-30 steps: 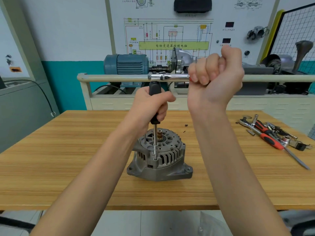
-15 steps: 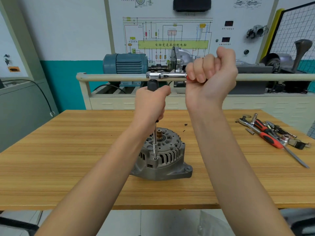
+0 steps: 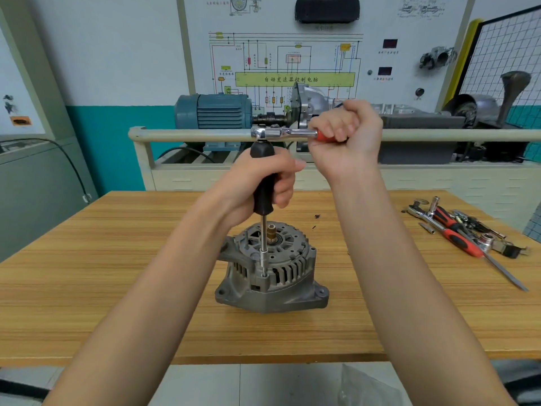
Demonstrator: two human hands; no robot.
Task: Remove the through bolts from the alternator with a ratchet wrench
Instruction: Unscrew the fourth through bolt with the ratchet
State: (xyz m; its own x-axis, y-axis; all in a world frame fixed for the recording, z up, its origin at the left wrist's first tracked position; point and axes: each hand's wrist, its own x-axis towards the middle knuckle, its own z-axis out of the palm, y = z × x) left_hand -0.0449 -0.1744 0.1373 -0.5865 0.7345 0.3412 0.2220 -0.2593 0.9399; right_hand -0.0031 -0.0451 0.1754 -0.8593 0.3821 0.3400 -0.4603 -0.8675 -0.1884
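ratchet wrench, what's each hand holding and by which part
The right hand grips the ratchet wrench by its red handle end. The left hand grips the black handle of the upright extension below it.

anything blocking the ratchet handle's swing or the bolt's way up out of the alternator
Nothing visible blocks either. The right hand grips the ratchet wrench high above the alternator, with open air around the handle. The left hand holds the black driver handle upright; its shaft drops straight to the through bolt.
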